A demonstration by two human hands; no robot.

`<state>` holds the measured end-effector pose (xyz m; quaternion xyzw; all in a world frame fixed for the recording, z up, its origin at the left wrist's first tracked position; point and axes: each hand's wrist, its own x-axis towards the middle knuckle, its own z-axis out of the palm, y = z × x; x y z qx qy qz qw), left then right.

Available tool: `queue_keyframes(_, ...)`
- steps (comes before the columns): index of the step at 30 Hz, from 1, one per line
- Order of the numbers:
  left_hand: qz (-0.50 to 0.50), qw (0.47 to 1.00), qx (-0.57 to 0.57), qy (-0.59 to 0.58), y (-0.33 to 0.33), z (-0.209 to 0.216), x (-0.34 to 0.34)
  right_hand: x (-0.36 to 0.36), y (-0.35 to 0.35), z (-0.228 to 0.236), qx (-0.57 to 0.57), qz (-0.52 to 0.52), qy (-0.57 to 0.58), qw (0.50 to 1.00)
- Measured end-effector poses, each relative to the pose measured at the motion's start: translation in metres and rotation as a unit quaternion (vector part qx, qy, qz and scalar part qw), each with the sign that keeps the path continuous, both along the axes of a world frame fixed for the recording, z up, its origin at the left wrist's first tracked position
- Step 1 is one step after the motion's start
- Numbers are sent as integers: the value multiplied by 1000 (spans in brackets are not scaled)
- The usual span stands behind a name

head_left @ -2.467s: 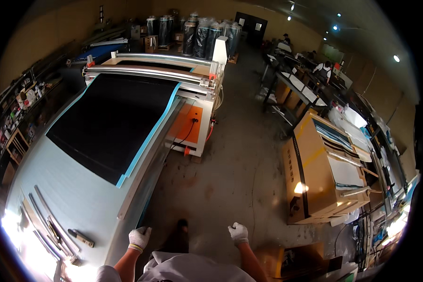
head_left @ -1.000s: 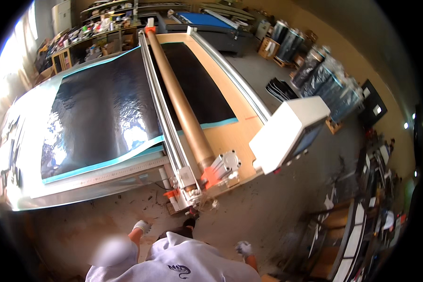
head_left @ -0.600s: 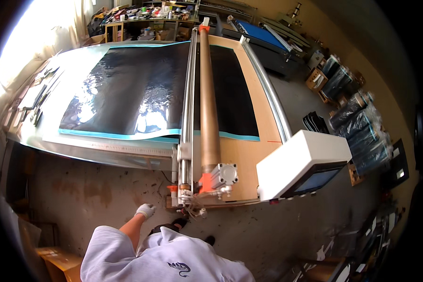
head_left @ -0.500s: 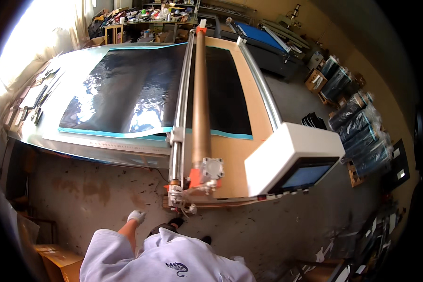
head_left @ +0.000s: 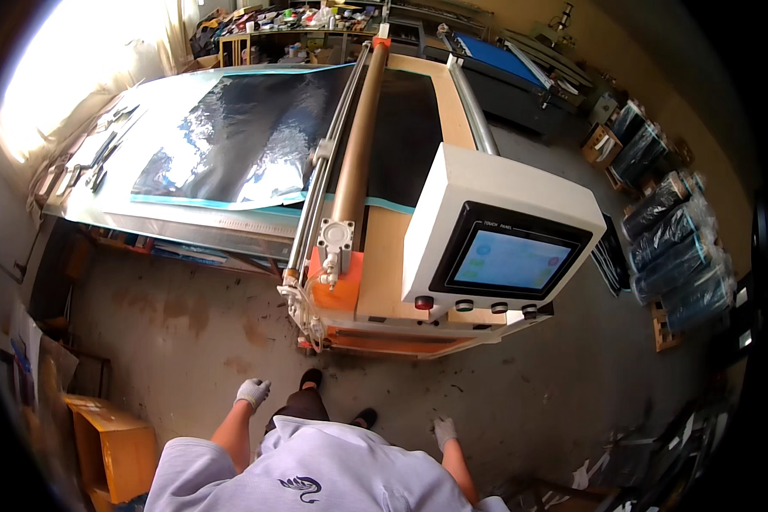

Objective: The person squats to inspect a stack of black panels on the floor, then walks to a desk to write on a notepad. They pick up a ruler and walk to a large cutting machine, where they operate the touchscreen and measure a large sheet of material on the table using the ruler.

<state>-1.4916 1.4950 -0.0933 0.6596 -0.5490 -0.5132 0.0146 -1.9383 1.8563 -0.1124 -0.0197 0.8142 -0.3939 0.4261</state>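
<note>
My left hand (head_left: 253,392), in a pale knitted glove, hangs beside my dark trousers with its fingers curled in; nothing shows in it. Lower right, my right hand (head_left: 443,429) wears a similar glove and hangs over the floor, its fingers loosely apart and holding nothing I can see. Neither hand touches anything. Ahead stands a large flat machine table with a glossy black sheet (head_left: 222,162) edged in light blue. A long brown roller (head_left: 360,162) crosses above the sheet. Closest to my right hand is a white control box (head_left: 435,196) with a lit screen (head_left: 512,259) and several buttons below it.
A metal rail (head_left: 324,149) runs alongside the roller. Knives and strips (head_left: 102,154) lie at the table's left end. Plastic-wrapped rolls (head_left: 670,222) stand on pallets at right. An orange-brown box (head_left: 115,444) sits at lower left, and a cluttered bench (head_left: 290,30) lies far back.
The view has shifted, bringing the control box's front and screen more fully into sight. My right hand has come into view at lower right; my left hand still hangs empty.
</note>
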Motion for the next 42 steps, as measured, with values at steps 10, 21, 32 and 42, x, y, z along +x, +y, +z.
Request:
queue_keyframes(10, 125, 984, 121, 35, 34, -38, 74, -1, -147, 274, -277, 25, 450, 849)
queue_keyframes(21, 105, 990, 58, 76, -9, -3, 46, -40, -197, 397, -204, -67, 707, 673)
queue_keyframes(32, 160, 981, 84, 71, 10, -39, 95, -64, -210, 409, -219, -64, 736, 638)
queue_keyframes(42, 253, 961, 62, 98, 54, -38, 155, -70, -234, 392, -256, -95, 727, 629)
